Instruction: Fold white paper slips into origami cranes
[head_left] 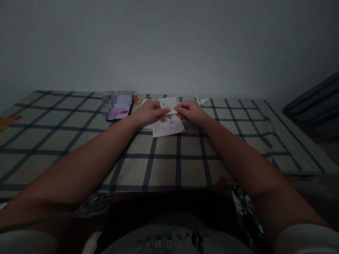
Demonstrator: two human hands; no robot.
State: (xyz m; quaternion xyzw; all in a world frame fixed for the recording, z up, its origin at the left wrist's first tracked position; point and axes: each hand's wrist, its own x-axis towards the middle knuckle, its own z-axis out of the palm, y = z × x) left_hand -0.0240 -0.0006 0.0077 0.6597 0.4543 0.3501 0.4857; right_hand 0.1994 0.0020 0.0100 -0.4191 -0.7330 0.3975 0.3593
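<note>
A small white paper [168, 104] is held up between my two hands over the table. My left hand [153, 112] pinches its left side with thumb and fingers. At its right edge, my right hand [188, 110] grips it with thumb and fingertips closed. Below the hands lies a printed white sheet [169, 127], its right corner slightly lifted; the left fingertips are over its upper part. More white paper [147, 124] shows partly under my left hand. Just behind my right hand sits a folded white paper piece [202, 101].
A phone [120, 107] with a lit, partly blurred screen lies left of my hands. The checked tablecloth [164, 162] covers the table up to a grey wall [169, 46]. Dark striped fabric [315, 102] is at the far right. Clear crinkled plastic [95, 204] is near the front edge.
</note>
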